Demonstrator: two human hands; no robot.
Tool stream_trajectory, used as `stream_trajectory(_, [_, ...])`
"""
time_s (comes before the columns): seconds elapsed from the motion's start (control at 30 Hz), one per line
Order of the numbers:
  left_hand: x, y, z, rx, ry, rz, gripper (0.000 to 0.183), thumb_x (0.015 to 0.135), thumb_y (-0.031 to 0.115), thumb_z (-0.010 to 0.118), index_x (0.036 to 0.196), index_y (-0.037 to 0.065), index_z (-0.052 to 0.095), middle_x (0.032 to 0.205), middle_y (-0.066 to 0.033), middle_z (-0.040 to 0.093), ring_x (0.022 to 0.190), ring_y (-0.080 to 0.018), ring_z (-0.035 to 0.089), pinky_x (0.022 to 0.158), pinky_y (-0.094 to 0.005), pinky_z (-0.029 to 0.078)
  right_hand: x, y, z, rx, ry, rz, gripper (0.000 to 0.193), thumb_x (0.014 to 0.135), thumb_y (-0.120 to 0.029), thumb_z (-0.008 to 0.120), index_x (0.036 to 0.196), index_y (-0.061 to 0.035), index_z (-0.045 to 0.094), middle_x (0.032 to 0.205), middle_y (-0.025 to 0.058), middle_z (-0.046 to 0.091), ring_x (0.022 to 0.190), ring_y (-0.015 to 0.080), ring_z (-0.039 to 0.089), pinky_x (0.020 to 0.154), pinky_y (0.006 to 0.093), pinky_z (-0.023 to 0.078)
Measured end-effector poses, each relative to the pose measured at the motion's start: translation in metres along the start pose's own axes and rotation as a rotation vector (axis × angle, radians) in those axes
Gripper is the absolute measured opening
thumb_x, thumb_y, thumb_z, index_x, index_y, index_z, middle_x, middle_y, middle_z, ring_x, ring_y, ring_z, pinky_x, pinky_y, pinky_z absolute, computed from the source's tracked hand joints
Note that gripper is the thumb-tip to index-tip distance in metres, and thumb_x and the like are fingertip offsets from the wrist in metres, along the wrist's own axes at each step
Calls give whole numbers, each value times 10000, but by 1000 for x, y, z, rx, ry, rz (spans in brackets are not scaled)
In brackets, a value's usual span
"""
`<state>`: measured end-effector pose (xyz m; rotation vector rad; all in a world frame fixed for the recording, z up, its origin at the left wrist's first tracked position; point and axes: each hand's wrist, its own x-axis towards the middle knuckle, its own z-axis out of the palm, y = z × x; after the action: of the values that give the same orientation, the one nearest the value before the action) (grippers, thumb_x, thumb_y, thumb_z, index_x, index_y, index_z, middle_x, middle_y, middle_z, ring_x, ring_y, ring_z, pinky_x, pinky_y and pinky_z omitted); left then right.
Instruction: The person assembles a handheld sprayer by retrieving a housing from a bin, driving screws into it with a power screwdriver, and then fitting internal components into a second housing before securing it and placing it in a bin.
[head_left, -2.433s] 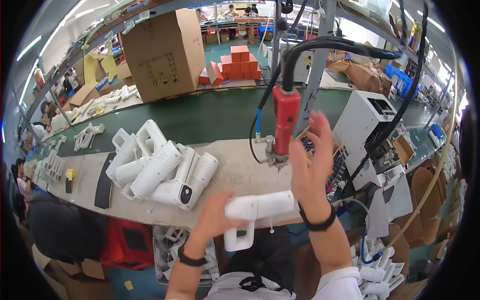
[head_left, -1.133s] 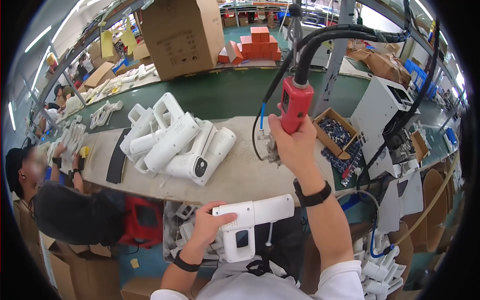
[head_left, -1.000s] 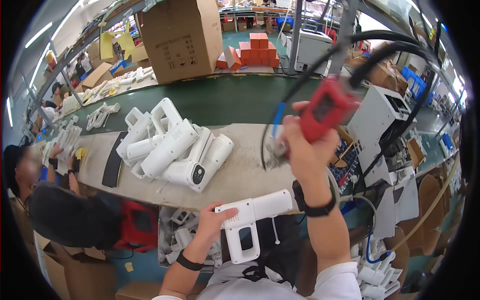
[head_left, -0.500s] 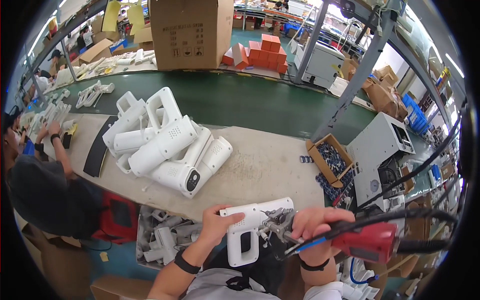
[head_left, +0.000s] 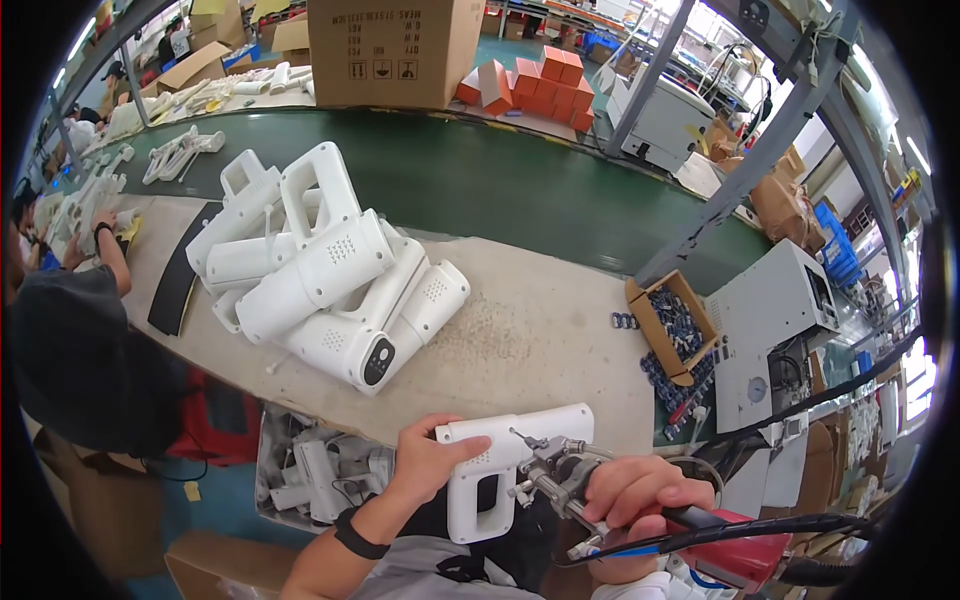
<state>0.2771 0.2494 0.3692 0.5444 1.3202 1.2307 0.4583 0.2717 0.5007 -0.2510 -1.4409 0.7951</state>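
Observation:
A white plastic device housing point(head_left: 560, 424) with a loop handle lies at the table's front edge, its handle toward me. My left hand point(head_left: 428, 458) is closed on its left end, thumb over the small holes. In my right hand point(head_left: 640, 490) is a red powered screwdriver point(head_left: 740, 553) with a jointed metal head and hoses, fingers wrapped round it. The metal head point(head_left: 545, 465) reaches over the housing near the top of its handle; whether the tip touches cannot be seen. Farther left, similar white housings point(head_left: 310, 275) lie piled on the table.
An open carton point(head_left: 668, 320) of small dark parts stands right, beside a grey machine point(head_left: 765, 330). A green conveyor point(head_left: 480, 180) runs behind the table. Below left sits a bin point(head_left: 285, 505) of white housings. A co-worker point(head_left: 75, 350) sits at far left. Black cables point(head_left: 800, 525) trail right.
My right hand and the red screwdriver have moved down, its body tilting lower. The housing in my left hand has shifted slightly down. The whole view has moved a little.

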Motion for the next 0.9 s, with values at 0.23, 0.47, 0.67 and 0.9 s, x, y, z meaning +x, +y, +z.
stream_trajectory(0.23, [-2,1,-1,-1,14,-3,400,678,60,852,988,-62,630,886,-116,671,746,-157,656,669,-296,563,-8,16,19,-51,-24,-32,311,933,-256,624,1043,-52,417,556,47,526,451,182,566,415,319,473])
stream_trajectory(0.47, [-6,3,-1,-16,-5,-5,343,695,3,821,984,-59,647,888,-105,672,759,-161,656,689,-292,556,-10,11,13,146,-161,21,207,885,-109,667,910,19,508,598,117,587,484,237,583,439,340,475])
stream_trajectory(0.67, [3,1,7,5,-35,35,408,691,94,845,1002,-68,636,894,-114,675,764,-162,655,674,-292,550,8,-2,3,-3,-40,88,296,913,-208,655,1061,-14,488,580,79,563,468,211,551,445,339,457])
stream_trajectory(0.9, [67,18,47,460,-37,314,874,671,276,864,1321,-66,392,1202,-205,579,1089,-239,590,888,-346,499,71,5,-14,-183,80,-62,279,943,-102,541,1173,-7,415,684,115,560,537,179,528,449,281,423])
